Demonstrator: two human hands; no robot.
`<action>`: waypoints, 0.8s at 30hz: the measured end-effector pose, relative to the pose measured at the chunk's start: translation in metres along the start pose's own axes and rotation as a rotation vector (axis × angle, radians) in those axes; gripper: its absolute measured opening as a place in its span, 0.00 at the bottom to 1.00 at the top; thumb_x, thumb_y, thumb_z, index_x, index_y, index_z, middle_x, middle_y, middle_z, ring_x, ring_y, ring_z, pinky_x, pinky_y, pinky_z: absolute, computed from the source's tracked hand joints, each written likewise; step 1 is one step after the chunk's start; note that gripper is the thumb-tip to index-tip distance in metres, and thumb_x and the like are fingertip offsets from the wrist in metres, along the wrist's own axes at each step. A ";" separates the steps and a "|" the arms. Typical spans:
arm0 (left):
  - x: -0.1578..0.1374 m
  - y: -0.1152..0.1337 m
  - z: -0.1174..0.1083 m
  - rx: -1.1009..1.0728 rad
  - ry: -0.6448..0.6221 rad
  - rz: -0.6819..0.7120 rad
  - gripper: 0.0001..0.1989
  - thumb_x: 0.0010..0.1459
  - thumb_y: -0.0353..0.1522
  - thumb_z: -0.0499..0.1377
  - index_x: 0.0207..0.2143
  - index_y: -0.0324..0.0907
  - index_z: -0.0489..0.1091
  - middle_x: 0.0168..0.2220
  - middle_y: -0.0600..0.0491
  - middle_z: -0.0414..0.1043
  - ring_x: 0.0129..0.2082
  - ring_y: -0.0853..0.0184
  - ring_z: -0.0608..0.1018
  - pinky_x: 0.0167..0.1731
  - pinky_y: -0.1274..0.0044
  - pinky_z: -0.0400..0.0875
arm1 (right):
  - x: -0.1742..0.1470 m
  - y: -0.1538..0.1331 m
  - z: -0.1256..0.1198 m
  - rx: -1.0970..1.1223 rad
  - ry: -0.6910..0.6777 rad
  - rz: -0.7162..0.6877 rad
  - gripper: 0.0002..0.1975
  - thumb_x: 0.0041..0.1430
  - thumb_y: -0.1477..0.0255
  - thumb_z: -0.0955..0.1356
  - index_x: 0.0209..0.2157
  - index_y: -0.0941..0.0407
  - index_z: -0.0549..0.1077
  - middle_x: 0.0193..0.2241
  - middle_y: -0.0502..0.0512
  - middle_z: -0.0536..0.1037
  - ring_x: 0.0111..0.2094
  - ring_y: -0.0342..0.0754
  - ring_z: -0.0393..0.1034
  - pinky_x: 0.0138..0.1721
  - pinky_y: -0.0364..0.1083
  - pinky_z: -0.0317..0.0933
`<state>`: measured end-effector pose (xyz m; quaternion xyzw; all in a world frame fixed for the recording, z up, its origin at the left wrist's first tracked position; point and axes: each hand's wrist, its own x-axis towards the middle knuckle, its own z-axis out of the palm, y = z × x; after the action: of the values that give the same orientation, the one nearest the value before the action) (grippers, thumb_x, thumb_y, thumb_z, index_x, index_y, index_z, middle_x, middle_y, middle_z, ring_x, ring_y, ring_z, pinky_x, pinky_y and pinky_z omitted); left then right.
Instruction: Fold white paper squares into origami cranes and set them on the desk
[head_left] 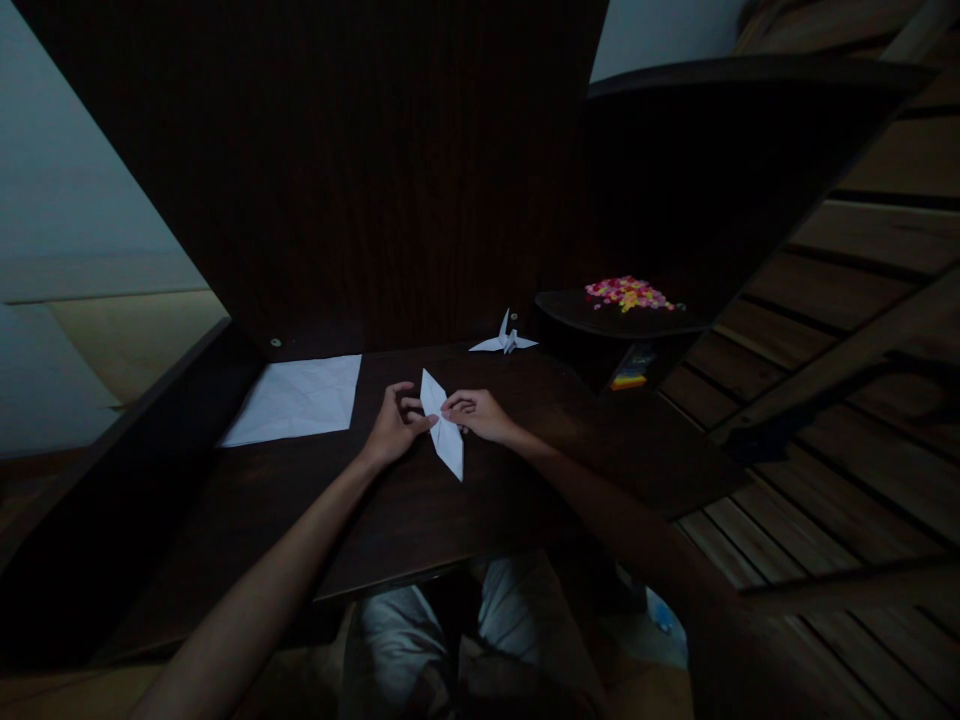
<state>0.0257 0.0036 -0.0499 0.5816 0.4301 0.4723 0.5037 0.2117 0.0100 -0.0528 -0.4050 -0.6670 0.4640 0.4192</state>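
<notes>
A white folded paper [450,446], long and diamond-shaped with pointed ends, is between my two hands above the dark desk. From its left side my left hand [395,422] reaches in, fingers curled and thumb on the paper near its middle. My right hand [478,413] pinches the paper's middle from the right with thumb and forefinger. Behind them, close to the back panel, stands a finished white origami crane [507,340] with spread wings. To the left lies a flat white sheet of paper [300,400].
On a small corner shelf [555,306] at the right sits a pile of pink and yellow pieces [628,293]. Below it is a compartment with a yellow-edged item [628,381]. A raised side board [112,470] bounds the desk's left. Wooden slats [862,400] stand at the right.
</notes>
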 end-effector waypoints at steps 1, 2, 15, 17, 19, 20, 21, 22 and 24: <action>0.000 -0.001 -0.001 0.063 0.003 0.043 0.30 0.42 0.31 0.67 0.46 0.44 0.57 0.35 0.57 0.68 0.21 0.77 0.71 0.26 0.80 0.69 | -0.001 0.000 0.000 -0.049 0.000 -0.004 0.07 0.49 0.71 0.70 0.30 0.59 0.74 0.21 0.48 0.72 0.21 0.39 0.64 0.25 0.40 0.57; 0.000 -0.002 -0.002 0.143 -0.001 0.093 0.26 0.43 0.32 0.66 0.44 0.44 0.59 0.37 0.56 0.68 0.20 0.78 0.70 0.25 0.80 0.68 | -0.001 0.000 0.000 -0.107 0.006 -0.016 0.06 0.49 0.71 0.70 0.30 0.60 0.75 0.20 0.48 0.72 0.22 0.39 0.63 0.25 0.40 0.57; 0.000 0.013 -0.015 0.797 -0.280 0.479 0.07 0.55 0.32 0.57 0.31 0.43 0.76 0.35 0.50 0.74 0.36 0.64 0.76 0.42 0.70 0.70 | -0.005 -0.006 -0.009 -0.691 -0.079 -0.395 0.05 0.54 0.75 0.70 0.34 0.57 0.78 0.34 0.55 0.75 0.39 0.47 0.67 0.43 0.47 0.61; -0.002 0.017 -0.018 0.833 -0.332 0.526 0.08 0.55 0.31 0.57 0.33 0.43 0.77 0.36 0.50 0.75 0.38 0.63 0.75 0.43 0.70 0.69 | -0.006 -0.007 -0.012 -0.698 -0.127 -0.423 0.05 0.55 0.76 0.69 0.34 0.57 0.78 0.35 0.55 0.76 0.39 0.47 0.67 0.43 0.48 0.62; -0.003 0.020 -0.021 0.867 -0.368 0.550 0.09 0.53 0.29 0.57 0.34 0.43 0.77 0.38 0.50 0.75 0.40 0.63 0.75 0.45 0.69 0.69 | -0.006 -0.007 -0.015 -0.705 -0.165 -0.436 0.06 0.55 0.78 0.69 0.34 0.57 0.78 0.36 0.55 0.76 0.40 0.47 0.67 0.44 0.48 0.62; -0.003 0.021 -0.023 0.879 -0.386 0.554 0.10 0.52 0.29 0.57 0.35 0.42 0.77 0.39 0.50 0.75 0.41 0.63 0.74 0.45 0.69 0.68 | -0.006 -0.007 -0.017 -0.710 -0.184 -0.440 0.07 0.54 0.78 0.69 0.35 0.56 0.78 0.36 0.55 0.76 0.41 0.47 0.67 0.44 0.49 0.62; -0.003 0.021 -0.024 0.887 -0.405 0.556 0.11 0.51 0.29 0.57 0.36 0.42 0.77 0.40 0.49 0.75 0.42 0.62 0.74 0.46 0.69 0.68 | -0.006 -0.007 -0.019 -0.715 -0.202 -0.443 0.08 0.53 0.79 0.69 0.35 0.56 0.78 0.37 0.55 0.77 0.42 0.47 0.67 0.45 0.49 0.62; -0.003 0.021 -0.026 0.892 -0.421 0.558 0.11 0.51 0.29 0.57 0.37 0.43 0.76 0.41 0.49 0.74 0.43 0.62 0.74 0.47 0.69 0.68 | -0.007 -0.008 -0.021 -0.718 -0.219 -0.444 0.08 0.52 0.78 0.70 0.35 0.55 0.78 0.38 0.55 0.77 0.42 0.48 0.67 0.46 0.50 0.62; -0.002 0.019 -0.029 0.894 -0.443 0.557 0.12 0.50 0.29 0.58 0.38 0.44 0.76 0.42 0.50 0.74 0.43 0.62 0.73 0.47 0.68 0.67 | -0.007 -0.009 -0.024 -0.716 -0.253 -0.445 0.08 0.51 0.76 0.71 0.35 0.55 0.79 0.39 0.55 0.77 0.43 0.49 0.67 0.46 0.51 0.62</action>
<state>-0.0024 0.0044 -0.0298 0.9147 0.3026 0.2264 0.1432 0.2348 0.0084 -0.0407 -0.3113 -0.9028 0.1481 0.2571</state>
